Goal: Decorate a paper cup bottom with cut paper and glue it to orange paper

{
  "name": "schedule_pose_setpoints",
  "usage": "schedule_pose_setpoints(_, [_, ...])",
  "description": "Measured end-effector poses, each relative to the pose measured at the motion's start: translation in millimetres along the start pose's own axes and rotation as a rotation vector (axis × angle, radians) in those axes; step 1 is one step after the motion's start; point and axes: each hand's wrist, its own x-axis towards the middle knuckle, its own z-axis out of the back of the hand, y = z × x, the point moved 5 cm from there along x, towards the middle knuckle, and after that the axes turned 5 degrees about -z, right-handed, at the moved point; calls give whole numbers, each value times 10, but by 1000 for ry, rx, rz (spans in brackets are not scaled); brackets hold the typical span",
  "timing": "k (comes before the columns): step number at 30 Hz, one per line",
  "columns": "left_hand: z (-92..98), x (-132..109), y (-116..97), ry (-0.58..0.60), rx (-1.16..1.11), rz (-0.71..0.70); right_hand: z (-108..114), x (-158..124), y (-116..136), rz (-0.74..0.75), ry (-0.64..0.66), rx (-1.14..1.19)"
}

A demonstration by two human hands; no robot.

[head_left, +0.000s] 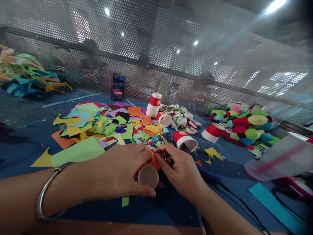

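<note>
My left hand [127, 169], with a silver bangle at the wrist, curls its fingers and thumb around a small round piece [148, 177] that looks like the bottom of a paper cup. Orange paper [154, 160] lies against the far side of this piece, partly hidden by my fingers. My right hand [177, 166] is closed in a pinch at the right edge of the orange paper. Just beyond it, a cut red and white paper cup [185, 141] lies on its side. A dark blue tool with a cord [210, 176] runs beside my right wrist.
Coloured paper scraps [114, 124] cover the table [97, 210] ahead. Stacked paper cups [154, 105] stand behind, near a heap of cut cup pieces [181, 117]. Colourful assembled balls [246, 125], a translucent container [281, 156] and a blue strip [276, 209] are right. A perforated screen [158, 42] stands behind.
</note>
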Motion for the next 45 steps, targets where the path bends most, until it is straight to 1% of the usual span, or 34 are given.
schedule_pose_setpoints(2, [-68,-14,-23,25,5,-7,17,-7,5,4,-15,-10])
schedule_pose_setpoints(4, [-64,-20,-4,39,3,-1,30,-16,11,8,-24,-23])
schedule_pose_setpoints(7, [43,-19,73,40,6,42,48,-28,20,17,-29,-38])
schedule_pose_setpoints(10, [154,-12,167,74,22,83,59,-34,27,28,-34,-53])
schedule_pose_setpoints(13, [214,-8,243,85,4,90,59,-35,29,32,-31,-65])
schedule_pose_setpoints(16, [203,-17,258,104,-30,65,51,-33,30,31,-26,-75])
schedule_pose_setpoints(19, [171,-29,217,123,-3,35,39,-27,30,29,-16,-89])
schedule_pose_setpoints(23, [180,-10,213,139,14,61,23,-15,30,38,5,-116])
schedule_pose_setpoints(28, [241,45,322,195,-52,108,42,-15,9,35,-7,-138])
schedule_pose_setpoints(31, [258,41,366,184,-56,114,57,-13,-5,23,-14,-151])
schedule_pose_setpoints(38, [242,-17,367,120,-16,52,60,1,-2,6,-1,-151])
schedule_pose_setpoints(45, [261,-3,358,122,38,38,83,21,-66,-10,5,-157])
